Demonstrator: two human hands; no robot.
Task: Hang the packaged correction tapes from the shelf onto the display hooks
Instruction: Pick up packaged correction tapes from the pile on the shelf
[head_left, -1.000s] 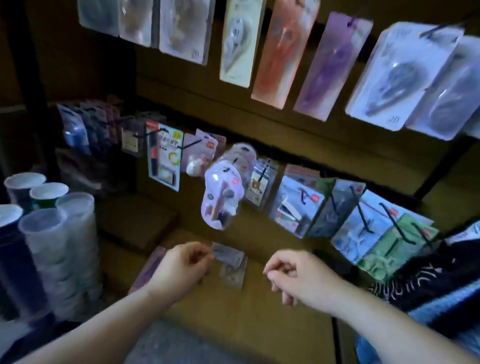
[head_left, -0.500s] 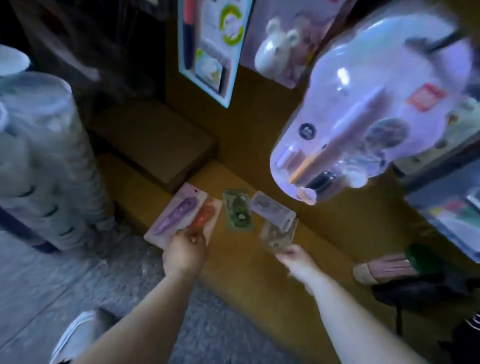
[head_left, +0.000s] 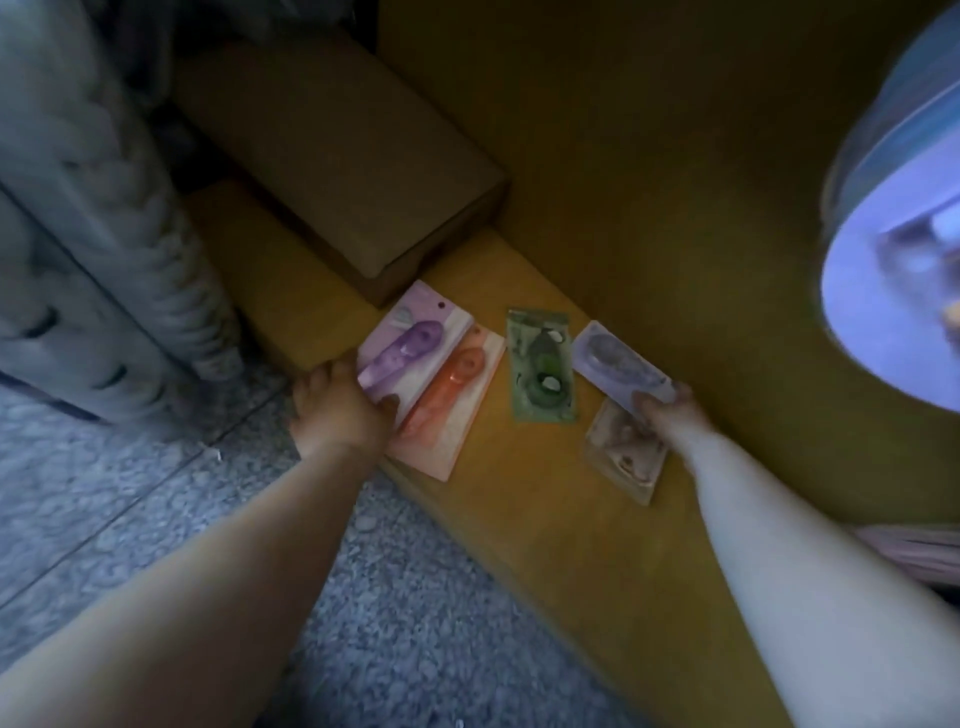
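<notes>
Left grip (head_left: 343, 410): curled round the purple pack (head_left: 405, 358), left of the green pack (head_left: 543, 371)
Right grip (head_left: 660, 410): pinching the lilac pack (head_left: 618, 369), right of the green pack
Progress: likely pickup stage; packs lie on the shelf (head_left: 519, 519), none hung yet

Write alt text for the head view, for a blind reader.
Seen from above, a left hand grips a purple pack and a right hand pinches a lilac pack on a yellow shelf. An orange pack, green pack and beige pack lie there.
</notes>
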